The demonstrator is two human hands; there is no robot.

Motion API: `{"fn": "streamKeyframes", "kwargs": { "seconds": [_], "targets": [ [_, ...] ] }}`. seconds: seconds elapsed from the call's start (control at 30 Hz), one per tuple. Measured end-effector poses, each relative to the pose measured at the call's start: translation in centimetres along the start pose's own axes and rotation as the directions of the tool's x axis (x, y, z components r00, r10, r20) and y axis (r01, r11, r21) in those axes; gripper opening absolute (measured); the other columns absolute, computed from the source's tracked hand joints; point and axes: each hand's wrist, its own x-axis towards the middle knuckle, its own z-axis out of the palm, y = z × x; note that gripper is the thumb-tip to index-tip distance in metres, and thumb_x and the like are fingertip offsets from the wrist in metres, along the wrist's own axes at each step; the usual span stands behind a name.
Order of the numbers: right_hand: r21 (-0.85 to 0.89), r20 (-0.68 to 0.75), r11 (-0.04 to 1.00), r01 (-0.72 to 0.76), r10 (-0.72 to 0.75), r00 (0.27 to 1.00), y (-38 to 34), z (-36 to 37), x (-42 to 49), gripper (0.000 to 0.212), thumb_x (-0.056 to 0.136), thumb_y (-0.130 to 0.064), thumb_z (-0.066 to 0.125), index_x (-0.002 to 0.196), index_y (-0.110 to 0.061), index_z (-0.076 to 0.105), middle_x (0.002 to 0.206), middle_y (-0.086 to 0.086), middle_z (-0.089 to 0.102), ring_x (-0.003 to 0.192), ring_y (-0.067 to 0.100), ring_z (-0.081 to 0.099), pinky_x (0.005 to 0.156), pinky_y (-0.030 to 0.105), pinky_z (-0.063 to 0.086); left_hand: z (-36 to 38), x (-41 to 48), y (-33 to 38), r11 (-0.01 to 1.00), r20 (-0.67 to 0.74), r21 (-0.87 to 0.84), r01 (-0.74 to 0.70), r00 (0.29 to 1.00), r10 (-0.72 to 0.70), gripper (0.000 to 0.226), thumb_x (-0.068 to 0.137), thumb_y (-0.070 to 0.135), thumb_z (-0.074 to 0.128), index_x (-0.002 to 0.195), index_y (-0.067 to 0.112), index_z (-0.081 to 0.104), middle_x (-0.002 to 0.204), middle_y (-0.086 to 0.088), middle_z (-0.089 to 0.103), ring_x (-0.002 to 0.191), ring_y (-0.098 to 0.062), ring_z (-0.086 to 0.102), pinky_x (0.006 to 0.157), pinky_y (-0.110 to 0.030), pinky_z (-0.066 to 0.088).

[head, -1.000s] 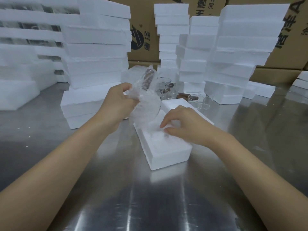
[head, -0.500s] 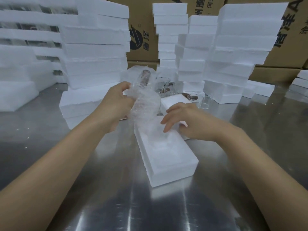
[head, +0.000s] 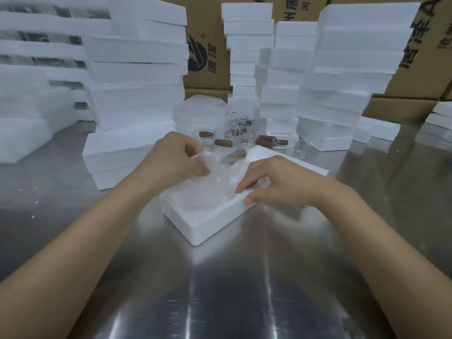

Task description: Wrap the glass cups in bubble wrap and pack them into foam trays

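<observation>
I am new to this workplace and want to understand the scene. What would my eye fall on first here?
First, the two hands at the centre: the left hand and right hand press a bubble-wrapped cup into a white foam tray on the shiny steel table. Behind them stand bare glass cups with brown handles, and tall stacks of foam trays before cardboard boxes.

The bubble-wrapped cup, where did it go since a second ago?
The left hand has brought the bubble-wrapped cup down from upright in the air into the foam tray, and grips it as before. The right hand has slid to the tray's right edge. The foam stacks, bare glass cups and table stayed put.
</observation>
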Motion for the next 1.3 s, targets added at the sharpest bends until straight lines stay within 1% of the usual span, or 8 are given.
{"fn": "streamKeyframes", "kwargs": {
  "seconds": [0.17, 0.37, 0.57, 0.7, 0.83, 0.97, 1.13, 1.3],
  "targets": [
    [0.009, -0.029, 0.999, -0.035, 0.035, 0.999, 0.1, 0.3, 0.2, 0.017, 0.075, -0.028, 0.080, 0.091, -0.031, 0.076, 0.087, -0.017, 0.065, 0.087, -0.003, 0.057, 0.077, 0.012, 0.043, 0.1, -0.3, 0.4, 0.972, -0.023, 0.236, 0.010, 1.000, -0.005, 0.036, 0.062, 0.009, 0.086, 0.044, 0.019, 0.056, 0.037, 0.014, 0.044, 0.043, -0.002, 0.042, 0.045, -0.016, 0.031],
    [0.013, -0.145, 1.000, -0.029, 0.030, 0.989, 0.6, 0.3, 0.4, 0.031, 0.061, -0.035, 0.087, 0.073, -0.026, 0.060, 0.075, -0.012, 0.062, 0.072, 0.001, 0.057, 0.062, 0.015, 0.044, 1.6, -0.6, -0.1, 0.843, -0.083, 0.538, -0.008, 0.994, 0.063, 0.031, 0.072, 0.014, 0.077, 0.060, 0.021, 0.049, 0.079, -0.004, 0.054, 0.082, -0.025, 0.053, 0.055, -0.028, 0.032],
    [-0.012, -0.131, 1.000, -0.026, 0.024, 0.991, 0.4, 0.3, 0.4, 0.053, 0.057, -0.047, 0.086, 0.093, -0.039, 0.046, 0.098, -0.015, 0.054, 0.072, 0.003, 0.061, 0.061, 0.018, 0.046, 0.4, 0.3, -0.9, 0.898, -0.013, 0.418, 0.138, 0.989, -0.146, 0.037, 0.071, 0.023, 0.080, 0.100, 0.026, 0.058, 0.101, 0.000, 0.059, 0.092, -0.027, 0.060, 0.084, -0.037, 0.052],
    [-0.041, -0.141, 0.997, -0.066, 0.060, 0.988, 0.3, 0.2, 0.4, 0.049, 0.054, -0.050, 0.086, 0.085, -0.035, 0.052, 0.091, -0.013, 0.057, 0.075, 0.006, 0.059, 0.065, 0.026, 0.048, 1.0, 0.4, -0.8, 0.967, 0.120, 0.252, -0.037, 0.993, 0.006, 0.054, 0.081, 0.012, 0.067, 0.130, 0.026, 0.050, 0.114, 0.000, 0.046, 0.107, -0.018, 0.048, 0.081, -0.027, 0.042],
    [-0.056, -0.188, 0.991, -0.122, 0.110, 0.976, 0.3, 0.1, 0.3, 0.042, 0.051, -0.047, 0.089, 0.069, -0.025, 0.058, 0.068, -0.012, 0.055, 0.069, -0.001, 0.052, 0.063, 0.026, 0.046, 1.7, -0.3, 0.3, 0.859, -0.047, 0.368, -0.356, 0.916, 0.399, 0.045, 0.084, 0.032, 0.046, 0.127, 0.022, 0.052, 0.103, 0.003, 0.040, 0.108, -0.019, 0.043, 0.094, -0.034, 0.036],
    [-0.112, -0.184, 0.979, -0.171, 0.148, 0.972, 0.1, -0.3, 0.1, 0.043, 0.051, -0.051, 0.088, 0.071, -0.023, 0.062, 0.071, -0.011, 0.059, 0.069, 0.000, 0.051, 0.068, 0.032, 0.048, 2.5, -0.8, 0.6, 0.805, 0.118, 0.437, -0.401, 0.913, 0.391, 0.041, 0.087, 0.058, 0.045, 0.115, 0.029, 0.053, 0.086, 0.015, 0.053, 0.081, -0.010, 0.053, 0.069, -0.031, 0.042],
    [-0.140, -0.137, 0.973, -0.182, 0.163, 0.977, -0.3, -0.6, -0.2, 0.039, 0.057, -0.053, 0.085, 0.073, -0.025, 0.064, 0.074, -0.009, 0.064, 0.071, 0.003, 0.055, 0.067, 0.031, 0.047, 2.9, -0.4, 0.0, 0.683, 0.234, 0.532, -0.500, 0.862, 0.449, 0.042, 0.096, 0.038, 0.049, 0.137, 0.028, 0.048, 0.101, 0.003, 0.064, 0.099, -0.024, 0.059, 0.078, -0.034, 0.047],
    [0.126, -0.343, 0.981, -0.149, 0.183, 0.921, 0.2, -1.6, -0.4, 0.024, 0.086, -0.039, 0.067, 0.071, -0.020, 0.065, 0.066, -0.005, 0.067, 0.064, 0.009, 0.067, 0.065, 0.026, 0.050, 3.4, -0.4, -0.4, 0.667, 0.244, 0.551, -0.502, 0.861, 0.446, 0.059, 0.102, 0.033, 0.034, 0.154, 0.027, 0.007, 0.082, -0.009, 0.064, 0.080, -0.032, 0.057, 0.072, -0.038, 0.047]
  ]
}}
